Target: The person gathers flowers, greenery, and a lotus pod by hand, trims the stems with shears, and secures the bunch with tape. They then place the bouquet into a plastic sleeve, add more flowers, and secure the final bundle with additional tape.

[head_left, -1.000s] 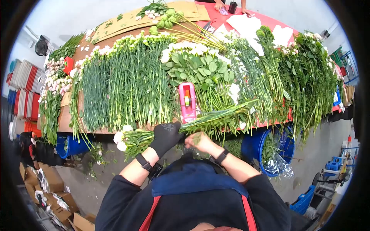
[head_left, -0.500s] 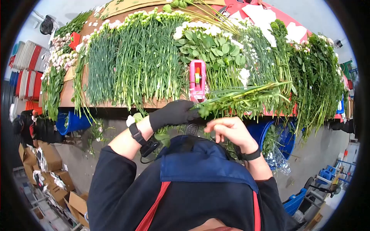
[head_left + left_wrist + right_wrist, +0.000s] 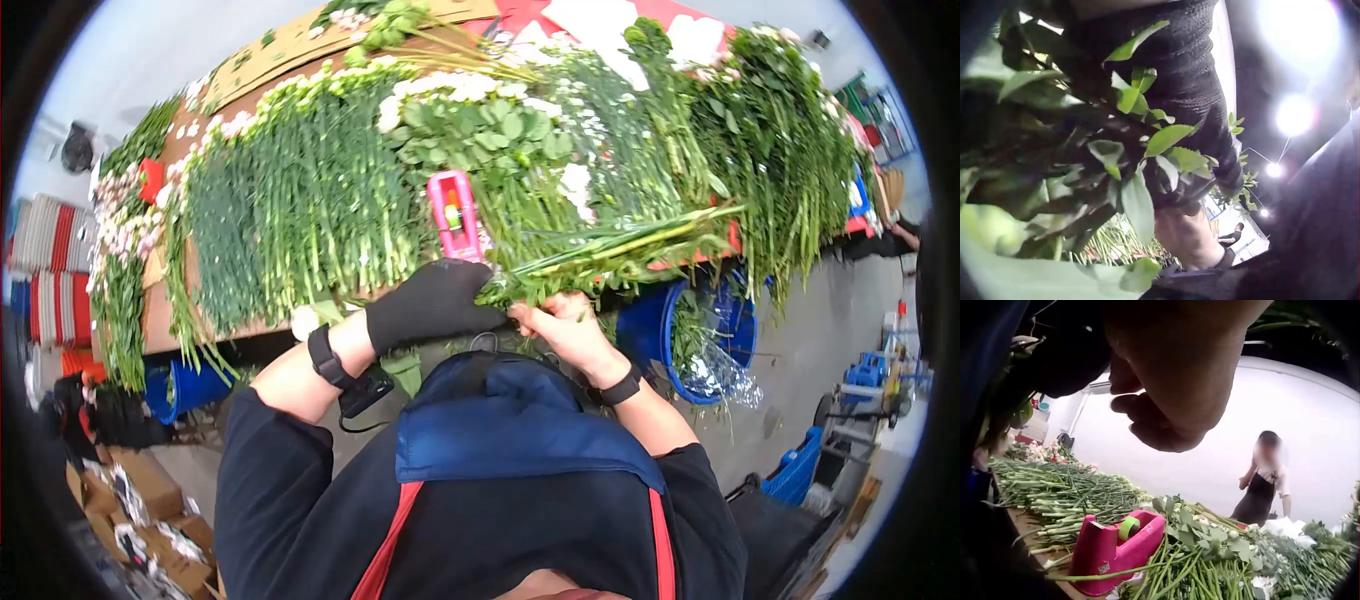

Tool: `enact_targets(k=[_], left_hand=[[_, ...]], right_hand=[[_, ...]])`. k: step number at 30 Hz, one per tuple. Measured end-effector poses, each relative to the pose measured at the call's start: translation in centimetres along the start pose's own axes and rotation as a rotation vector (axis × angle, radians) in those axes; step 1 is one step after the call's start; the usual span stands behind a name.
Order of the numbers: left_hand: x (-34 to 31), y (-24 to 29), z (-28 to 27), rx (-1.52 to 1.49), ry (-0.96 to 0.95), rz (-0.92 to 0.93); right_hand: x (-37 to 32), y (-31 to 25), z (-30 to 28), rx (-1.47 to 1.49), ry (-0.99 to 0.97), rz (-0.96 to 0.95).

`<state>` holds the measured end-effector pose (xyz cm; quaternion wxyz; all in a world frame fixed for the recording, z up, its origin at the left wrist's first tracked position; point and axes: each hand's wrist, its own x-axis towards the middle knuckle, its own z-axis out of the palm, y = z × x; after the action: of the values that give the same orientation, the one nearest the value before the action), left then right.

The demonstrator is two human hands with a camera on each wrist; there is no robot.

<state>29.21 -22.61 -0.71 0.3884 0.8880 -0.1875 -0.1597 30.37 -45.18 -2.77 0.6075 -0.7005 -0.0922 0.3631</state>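
The left hand, in a black glove, grips a bunch of flowers sideways near the table's front edge. Its cut stems reach right; leaves and a pale bloom show below and left of the forearm. In the left wrist view, leaves crowd against the glove. The bare right hand is close under the stems beside the glove, fingers curled; I cannot tell whether it pinches anything. The right wrist view shows its curled fingers from below. A pink tape dispenser stands just beyond the glove.
Rows of long green stems and white-flowered leafy stems cover the table. Blue bins stand under its front edge, one with clear plastic. Another person stands across the table. Cardboard boxes lie at lower left.
The right hand drew away from the bunch with its fingers spread, then came back in beside the glove. The left hand keeps its hold; the bunch has shifted right relative to the dispenser.
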Motion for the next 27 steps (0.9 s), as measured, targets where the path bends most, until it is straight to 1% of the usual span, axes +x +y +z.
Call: enact_targets(k=[2, 3, 4, 6, 7, 8, 10, 11, 12, 14, 15, 16, 17, 18, 20, 21, 22, 23, 24, 25, 26, 27], left_hand=[[1.2, 1.4, 1.1, 0.365, 0.137, -0.002], [2.3, 1.7, 1.7, 0.443, 0.218, 0.058], [3.5, 2.7, 1.7, 0.484, 0.224, 0.075], [6.1, 3.4, 2.3, 0.521, 0.255, 0.153], [7.3, 4.0, 2.6, 0.597, 0.258, 0.206], [8.5, 4.7, 2.9, 0.625, 0.222, 0.268], [10.9, 6.2, 3.1, 0.686, 0.159, 0.368], [12.4, 6.9, 3.2, 0.679, 0.112, 0.441], [14.3, 8.0, 3.2, 0.692, 0.101, 0.524], [18.3, 10.5, 3.2, 0.718, 0.085, 0.686], [20.2, 13.0, 3.3, 0.811, 0.055, 0.570], [22.5, 15.4, 3.2, 0.791, 0.224, 0.674], [25.3, 17.8, 3.0, 0.764, 0.395, 0.768], [27.9, 19.8, 2.8, 0.733, 0.570, 0.855], [31.7, 22.3, 3.5, 0.610, 0.676, 0.805], [33.2, 23.1, 4.3, 0.546, 0.714, 0.776], [34.7, 23.3, 5.1, 0.531, 0.673, 0.763], [36.2, 23.1, 6.0, 0.533, 0.629, 0.762], [37.7, 22.5, 6.8, 0.536, 0.585, 0.757], [38.9, 22.0, 7.5, 0.566, 0.546, 0.717], [39.8, 21.5, 8.0, 0.572, 0.523, 0.660], [40.3, 21.0, 8.5, 0.578, 0.498, 0.596]], right_hand=[[0.0, 0.7, 0.0, 0.347, 0.111, 0.084], [-0.2, 1.7, -0.6, 0.527, 0.100, 0.075], [-0.9, 1.3, -1.9, 0.647, 0.034, 0.097], [-3.9, -0.9, -4.1, 0.642, 0.043, -0.055], [-5.6, -1.8, -5.5, 0.436, 0.131, -0.094], [-7.8, -3.2, -7.0, 0.182, 0.266, -0.161], [-10.8, -4.0, -12.1, -1.010, 0.598, -0.705], [-12.2, -5.1, -13.8, -1.175, 0.656, -0.647], [-13.0, -4.7, -15.8, -1.179, 0.688, -0.555], [-14.4, -2.7, -20.5, -1.240, 0.689, -0.376], [-15.0, -0.8, -23.2, -1.098, 0.672, -0.229], [-15.4, 0.7, -25.7, -0.950, 0.648, -0.089], [-15.8, 0.9, -28.1, -0.974, 0.780, -0.298], [-16.1, 0.5, -30.8, -0.963, 0.880, -0.292], [-16.6, -0.5, -36.6, -0.925, 1.078, -0.288], [-16.9, -0.7, -40.3, -0.834, 1.162, -0.269], [-17.1, -0.9, -44.3, -0.753, 1.201, -0.273], [-17.3, -2.2, -47.9, -0.783, 1.264, -0.298], [-17.1, -3.3, -51.6, -0.752, 1.315, -0.344], [-17.1, -5.9, -54.4, -0.729, 1.333, -0.307], [-16.3, -6.2, -59.0, -0.885, 1.410, -0.446], [-15.7, -7.6, -62.5, -0.806, 1.434, -0.380]])
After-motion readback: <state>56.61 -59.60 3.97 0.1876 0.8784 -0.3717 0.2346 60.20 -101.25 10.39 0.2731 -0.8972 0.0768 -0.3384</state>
